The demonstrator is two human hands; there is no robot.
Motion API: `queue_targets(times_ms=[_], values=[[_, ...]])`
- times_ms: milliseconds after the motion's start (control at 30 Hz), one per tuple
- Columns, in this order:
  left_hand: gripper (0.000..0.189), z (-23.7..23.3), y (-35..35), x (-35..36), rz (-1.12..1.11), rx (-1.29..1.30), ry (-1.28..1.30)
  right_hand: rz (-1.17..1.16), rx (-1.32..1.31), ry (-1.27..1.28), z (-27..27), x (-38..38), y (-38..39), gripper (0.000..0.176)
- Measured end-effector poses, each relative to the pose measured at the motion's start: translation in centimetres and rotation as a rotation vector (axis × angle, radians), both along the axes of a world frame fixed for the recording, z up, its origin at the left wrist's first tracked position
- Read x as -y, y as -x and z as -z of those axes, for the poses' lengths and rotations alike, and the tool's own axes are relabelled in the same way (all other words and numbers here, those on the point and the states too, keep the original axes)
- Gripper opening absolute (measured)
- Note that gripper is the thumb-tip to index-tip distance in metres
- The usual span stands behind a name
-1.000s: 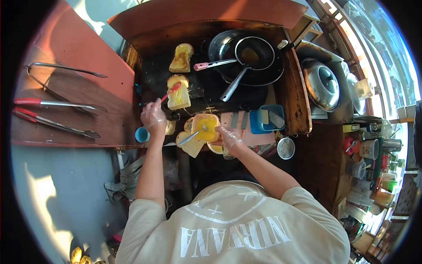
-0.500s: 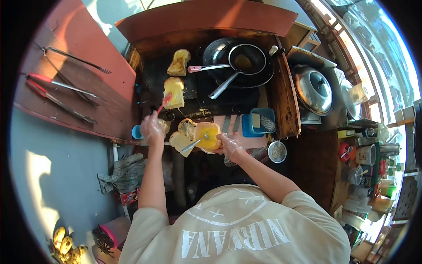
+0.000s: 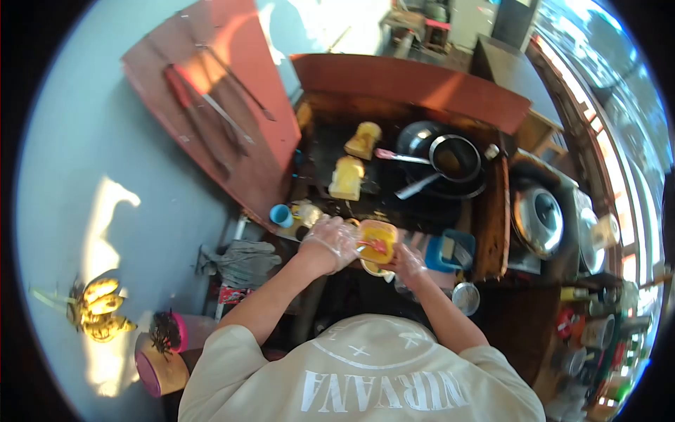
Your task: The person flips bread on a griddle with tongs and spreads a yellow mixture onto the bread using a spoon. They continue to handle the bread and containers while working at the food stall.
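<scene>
Blur hides what left hand (image 3: pixel 329 244) grips beside yellow bowl (image 3: pixel 380 235).

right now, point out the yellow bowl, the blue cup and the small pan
yellow bowl (image 3: pixel 381 224), head view, upper rim
blue cup (image 3: pixel 281 215), head view, open top
small pan (image 3: pixel 416 186), head view, metal handle

Grey sunlit floor (image 3: pixel 105 141), wooden counter (image 3: pixel 422 81), bright windows (image 3: pixel 619 105)
</scene>
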State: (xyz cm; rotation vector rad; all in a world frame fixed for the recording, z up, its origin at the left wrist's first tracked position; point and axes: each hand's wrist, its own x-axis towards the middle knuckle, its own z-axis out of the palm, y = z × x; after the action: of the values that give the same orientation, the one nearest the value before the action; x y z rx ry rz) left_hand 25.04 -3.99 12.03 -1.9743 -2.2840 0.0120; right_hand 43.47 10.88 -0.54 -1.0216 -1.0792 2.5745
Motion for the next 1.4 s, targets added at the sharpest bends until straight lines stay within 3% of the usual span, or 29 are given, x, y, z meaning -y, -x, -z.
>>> queue_targets(times_ms=[67,133,167,200,233,267,333,433,500,567,633,700,733,800,833,900,933,967,1033,1100,1167,1300,1367,1400], values=[[0.026,-6.3,0.6,-0.1,0.216,-0.012,-0.201,-0.005,0.005,-0.024,-0.9,-0.2,0.2,0.046],[0.024,-15.4,3.9,-0.1,-0.031,-0.295,0.128,0.099,-0.052,0.112,-0.8,-0.5,0.1,0.038],[0.015,-18.5,7.1,0.7,-0.116,-0.481,0.092,0.090,-0.057,0.106,-1.4,-0.5,0.2,0.038],[0.017,-20.2,11.6,1.9,-0.070,-0.564,-0.124,0.080,-0.054,0.105,-2.2,-0.3,0.1,0.039],[0.019,-23.2,14.3,2.9,0.042,-0.822,-0.241,0.074,-0.051,0.104,-2.7,-0.1,0.1,0.040],[0.021,-24.4,18.5,3.7,0.056,-0.800,-0.208,0.074,-0.053,0.102,-2.4,-0.1,0.1,0.040],[0.024,-28.7,20.0,2.7,-0.318,-0.708,0.438,-0.019,-0.052,0.081,-1.3,0.0,0.1,0.046],[0.023,-29.3,20.9,1.9,-0.195,-0.925,0.584,-0.040,-0.062,0.067,-2.2,1.1,0.2,0.046],[0.025,-28.9,21.4,1.7,-0.201,-0.872,0.566,-0.037,-0.076,0.093,-1.9,1.6,0.3,0.046],[0.025,-27.8,22.7,1.6,-0.177,-0.846,0.345,-0.031,-0.079,0.124,-1.7,1.9,0.0,0.047],[0.025,-28.8,20.2,1.1,-0.181,-0.875,0.447,-0.054,-0.094,0.113,-1.7,2.0,-0.3,0.048],[0.024,-28.7,17.1,0.6,-0.393,-0.642,0.456,-0.072,-0.075,0.108,-0.8,2.0,-0.8,0.049],[0.020,-27.0,17.7,1.7,-0.117,-0.853,0.222,-0.088,-0.071,0.090,-0.7,1.8,-1.1,0.050],[0.016,-22.7,16.1,2.6,0.174,-0.735,-0.212,-0.071,-0.058,0.109,-1.1,1.4,-1.7,0.050],[0.013,-20.1,14.5,1.9,0.159,-0.470,-0.209,-0.076,-0.062,0.115,-1.2,1.5,-2.1,0.050],[0.018,-11.4,12.7,1.4,-0.080,0.050,-0.276,-0.024,-0.058,0.186,0.0,1.2,-3.1,0.048],[0.022,-7.0,12.0,0.3,-0.451,0.306,-0.063,0.006,-0.080,0.172,0.8,1.1,-3.8,0.046],[0.029,0.6,14.2,-0.2,-0.522,0.400,0.043,0.040,-0.102,0.157,1.5,1.0,-4.4,0.045],[0.034,16.9,17.3,-2.3,-0.722,0.910,-0.059,0.037,-0.080,0.120,2.7,0.6,-5.9,0.052],[0.033,21.8,15.3,-5.1,-1.119,1.274,-0.045,0.022,-0.051,0.079,3.1,0.5,-7.0,0.058],[0.030,27.1,14.3,-7.0,-1.294,1.499,-0.122,0.076,-0.040,0.086,2.3,0.3,-7.6,0.056],[0.026,36.9,14.2,-8.7,-1.408,1.888,-0.370,0.097,0.008,0.067,2.2,-0.1,-7.9,0.054],[0.025,36.8,14.6,-8.3,-1.391,1.967,-0.384,0.177,0.009,0.123,2.9,0.1,-7.7,0.054],[0.025,34.3,14.6,-7.2,-1.288,2.238,-0.274,0.179,-0.004,0.121,3.0,0.2,-7.9,0.054]])
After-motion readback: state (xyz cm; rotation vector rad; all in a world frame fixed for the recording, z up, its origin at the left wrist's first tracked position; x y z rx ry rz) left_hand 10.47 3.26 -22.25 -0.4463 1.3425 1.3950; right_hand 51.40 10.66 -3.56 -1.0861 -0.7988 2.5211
